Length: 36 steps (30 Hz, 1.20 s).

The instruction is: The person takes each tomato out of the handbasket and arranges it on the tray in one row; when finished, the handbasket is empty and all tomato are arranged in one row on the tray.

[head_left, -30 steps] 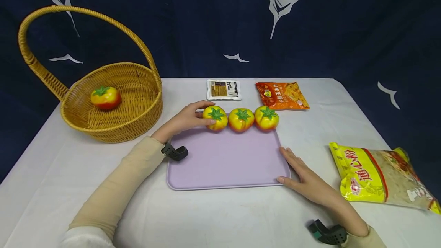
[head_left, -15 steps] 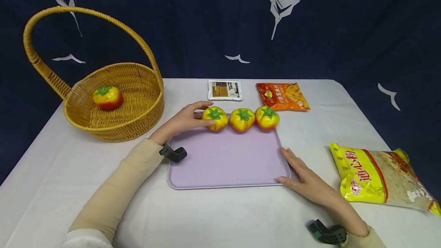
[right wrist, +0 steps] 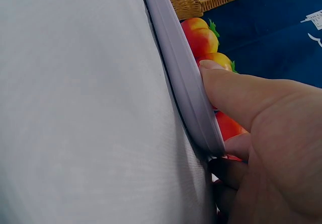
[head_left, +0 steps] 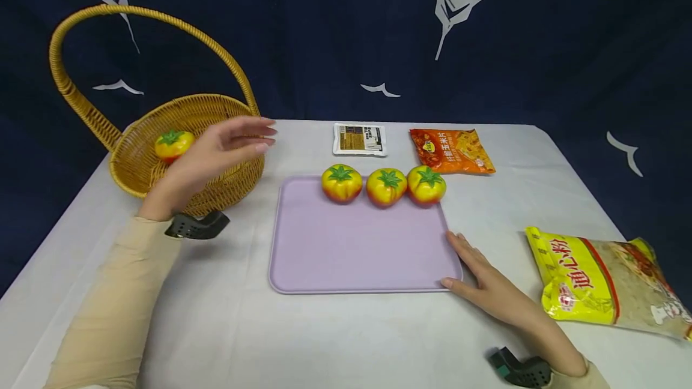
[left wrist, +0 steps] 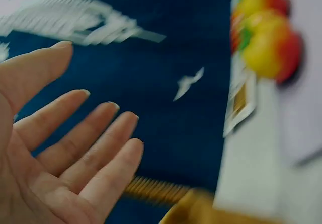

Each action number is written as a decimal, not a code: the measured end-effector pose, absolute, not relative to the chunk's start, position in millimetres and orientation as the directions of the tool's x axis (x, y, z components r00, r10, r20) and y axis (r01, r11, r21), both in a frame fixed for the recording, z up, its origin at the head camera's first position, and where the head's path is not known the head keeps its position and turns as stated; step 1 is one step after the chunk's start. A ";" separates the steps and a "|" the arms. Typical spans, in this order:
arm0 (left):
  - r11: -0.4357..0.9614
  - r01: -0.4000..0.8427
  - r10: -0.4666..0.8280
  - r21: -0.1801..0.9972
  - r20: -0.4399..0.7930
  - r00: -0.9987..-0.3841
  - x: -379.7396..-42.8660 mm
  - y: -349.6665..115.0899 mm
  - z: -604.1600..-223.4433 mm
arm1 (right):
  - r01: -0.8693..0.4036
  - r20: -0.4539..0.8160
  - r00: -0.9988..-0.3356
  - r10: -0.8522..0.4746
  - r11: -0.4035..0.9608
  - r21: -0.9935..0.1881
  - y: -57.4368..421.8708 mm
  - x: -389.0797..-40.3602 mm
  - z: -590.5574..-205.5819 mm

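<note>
In the head view my left hand is raised over the near right side of the wicker basket, fingers loosely extended and holding nothing. A yellow-red toy tomato lies in the basket, partly hidden by that hand. Three similar tomatoes stand in a row along the far edge of a lilac tray. My right hand touches the tray's near right corner, fingers at the right edge and thumb at the front. Up close in the right wrist view, the thumb lies against the tray's rim.
Behind the tray lie a small white-edged packet and an orange snack bag. A large yellow pasta bag lies at the right. The basket's tall handle arches up at the left, before a dark blue curtain.
My left hand has let go of the leftmost tomato on the tray and moved left to the basket. That tomato stays in the row. My right hand keeps its place at the tray.
</note>
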<state>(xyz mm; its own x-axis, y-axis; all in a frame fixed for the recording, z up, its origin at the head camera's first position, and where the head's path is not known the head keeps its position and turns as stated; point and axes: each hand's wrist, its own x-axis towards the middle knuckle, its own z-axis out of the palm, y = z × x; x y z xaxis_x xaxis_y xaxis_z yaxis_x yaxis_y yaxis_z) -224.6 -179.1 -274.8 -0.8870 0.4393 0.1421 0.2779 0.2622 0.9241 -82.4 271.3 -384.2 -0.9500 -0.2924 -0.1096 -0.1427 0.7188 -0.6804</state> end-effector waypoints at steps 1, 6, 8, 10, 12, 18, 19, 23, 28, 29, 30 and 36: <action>0.226 0.270 0.401 0.936 0.163 -0.901 -224.0 -190.2 -268.6 | -0.145 -0.107 -0.950 -0.293 0.719 -0.680 271.6 -82.4 -383.8; -0.149 0.200 0.200 0.969 0.227 -0.953 -230.7 -246.8 -253.1 | -0.152 -0.100 -0.950 -0.295 0.718 -0.679 272.0 -83.2 -382.9; -0.328 0.145 0.138 0.934 0.199 -0.970 -236.4 -268.5 -254.4 | -0.151 -0.101 -0.950 -0.295 0.718 -0.680 272.1 -83.2 -383.0; -0.476 0.088 0.097 0.875 0.152 -0.984 -241.6 -287.5 -259.5 | -0.149 -0.102 -0.950 -0.295 0.716 -0.682 272.0 -83.1 -383.5; -0.594 0.039 0.066 0.804 0.096 -0.993 -245.7 -302.5 -267.4 | -0.148 -0.103 -0.950 -0.294 0.715 -0.683 272.0 -82.9 -384.1; -0.728 0.020 -0.007 0.685 0.021 -1.000 -253.7 -322.6 -293.3 | -0.140 -0.108 -0.951 -0.289 0.714 -0.687 272.0 -82.5 -386.3; -0.732 0.021 -0.014 0.681 0.016 -1.000 -254.8 -323.5 -296.4 | -0.138 -0.108 -0.951 -0.288 0.712 -0.688 272.1 -82.3 -386.6; -0.733 0.019 -0.044 0.680 -0.020 -0.999 -257.6 -325.7 -302.7 | -0.134 -0.111 -0.951 -0.288 0.711 -0.691 272.1 -82.3 -387.0; -0.618 -0.030 -0.058 0.785 -0.084 -0.995 -262.1 -324.3 -300.9 | -0.133 -0.111 -0.952 -0.284 0.714 -0.688 272.6 -82.0 -385.6; -0.573 -0.053 -0.053 0.818 -0.101 -0.994 -262.8 -324.2 -300.5 | -0.132 -0.112 -0.952 -0.284 0.714 -0.688 272.5 -82.1 -385.6; -0.524 -0.077 -0.043 0.848 -0.117 -0.992 -263.4 -324.1 -300.4 | -0.133 -0.111 -0.952 -0.285 0.714 -0.687 272.6 -82.2 -385.6; -0.119 -0.221 0.044 0.968 -0.217 -0.975 -268.5 -324.1 -302.7 | -0.139 -0.107 -0.951 -0.290 0.711 -0.690 272.5 -82.6 -386.9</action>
